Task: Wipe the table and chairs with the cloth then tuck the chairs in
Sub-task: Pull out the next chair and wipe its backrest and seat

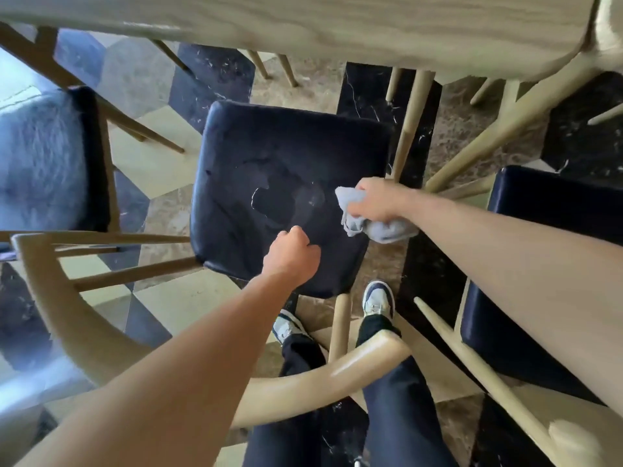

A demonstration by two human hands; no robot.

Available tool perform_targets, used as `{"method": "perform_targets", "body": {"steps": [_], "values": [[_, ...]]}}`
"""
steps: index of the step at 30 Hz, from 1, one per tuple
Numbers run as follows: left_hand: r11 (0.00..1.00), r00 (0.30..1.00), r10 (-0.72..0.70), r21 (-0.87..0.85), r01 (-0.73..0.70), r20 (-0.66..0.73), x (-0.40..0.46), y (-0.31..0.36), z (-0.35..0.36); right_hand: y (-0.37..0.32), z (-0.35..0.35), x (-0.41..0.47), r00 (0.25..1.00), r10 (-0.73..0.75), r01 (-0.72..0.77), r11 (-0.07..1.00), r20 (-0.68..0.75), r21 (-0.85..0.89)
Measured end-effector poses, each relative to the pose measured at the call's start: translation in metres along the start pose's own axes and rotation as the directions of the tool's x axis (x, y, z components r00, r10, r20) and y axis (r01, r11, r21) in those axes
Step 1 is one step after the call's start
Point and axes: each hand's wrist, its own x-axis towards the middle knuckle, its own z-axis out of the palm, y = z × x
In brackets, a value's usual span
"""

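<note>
Right hand point(377, 203): gripping the bunched grey cloth point(374, 224) at the chair seat point(269, 163)'s right edge — cloth lying crosswise.
Left hand point(291, 252): fingers curling, resting near the seat's near edge — holding nothing.

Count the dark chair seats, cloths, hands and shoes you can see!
Dark seats: 3
Cloths: 1
Hands: 2
Shoes: 2
Total: 8
</note>
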Motion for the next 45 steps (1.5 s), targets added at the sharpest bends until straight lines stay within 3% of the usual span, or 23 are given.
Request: {"method": "perform_targets", "body": {"steps": [2, 4, 7, 9, 13, 15, 19, 21, 27, 33, 35, 37, 41, 45], "values": [[1.0, 1.0, -0.001, -0.005, 0.001, -0.008, 0.009, 0.001, 0.003, -0.005, -0.001, 0.023, 0.977, 0.0, 0.037, 0.985, -0.213, 0.171], [1.0, 1.0, 0.008, 0.008, -0.008, -0.017, 0.023, -0.001, 0.005, -0.016, -0.007, 0.052, 0.903, -0.02, 0.13, 0.965, -0.429, 0.229], [1.0, 0.999, 0.016, 0.021, -0.015, -0.043, 0.039, -0.007, 0.009, -0.028, -0.013, 0.087, 0.75, -0.091, 0.091, 0.995, -0.655, -0.034], [1.0, 0.999, 0.014, 0.014, -0.013, -0.037, 0.048, -0.012, 0.012, -0.029, -0.01, 0.102, 0.726, -0.099, -0.021, 0.986, -0.68, -0.166], [0.999, 0.999, 0.033, 0.024, -0.032, -0.014, 0.055, -0.022, 0.019, -0.028, 0.029, 0.102, 0.777, -0.153, -0.041, 0.956, -0.61, -0.291], [0.999, 1.0, 0.03, 0.032, -0.03, 0.001, 0.054, -0.028, 0.019, -0.033, 0.063, 0.084, 0.803, -0.28, 0.054, 0.913, -0.526, -0.405], [0.999, 1.0, -0.022, 0.027, 0.022, -0.001, 0.05, -0.04, 0.015, -0.028, 0.133, 0.036, 0.846, -0.468, 0.32, 0.829, -0.255, -0.458], [0.998, 0.998, -0.06, 0.035, 0.061, -0.02, 0.048, -0.047, 0.012, -0.021, 0.146, 0.023, 0.85, -0.491, 0.345, 0.792, -0.189, -0.505], [0.993, 0.993, -0.114, 0.034, 0.115, -0.036, 0.046, -0.059, 0.002, 0.002, 0.083, 0.056, 0.842, -0.357, 0.116, 0.851, -0.403, -0.512], [0.979, 0.98, -0.201, 0.016, 0.201, -0.001, 0.042, -0.069, 0.005, -0.013, 0.039, 0.093, 0.743, -0.077, -0.077, 0.977, -0.665, -0.198], [0.973, 0.973, -0.231, 0.014, 0.231, 0.006, 0.04, -0.073, 0.004, -0.019, 0.057, 0.082, 0.748, -0.09, -0.087, 0.969, -0.658, -0.231], [0.967, 0.967, -0.256, 0.0, 0.256, 0.0, 0.038, -0.076, 0.002, -0.015, 0.082, 0.059, 0.792, -0.175, -0.02, 0.95, -0.585, -0.311], [0.959, 0.958, -0.285, -0.01, 0.285, -0.014, 0.037, -0.078, -0.006, 0.009, 0.134, 0.01, 0.876, -0.379, 0.203, 0.851, -0.298, -0.485], [0.959, 0.959, -0.284, -0.012, 0.284, -0.011, 0.038, -0.079, -0.011, 0.014, 0.169, -0.007, 0.824, -0.566, 0.479, 0.695, 0.002, -0.536]]}}
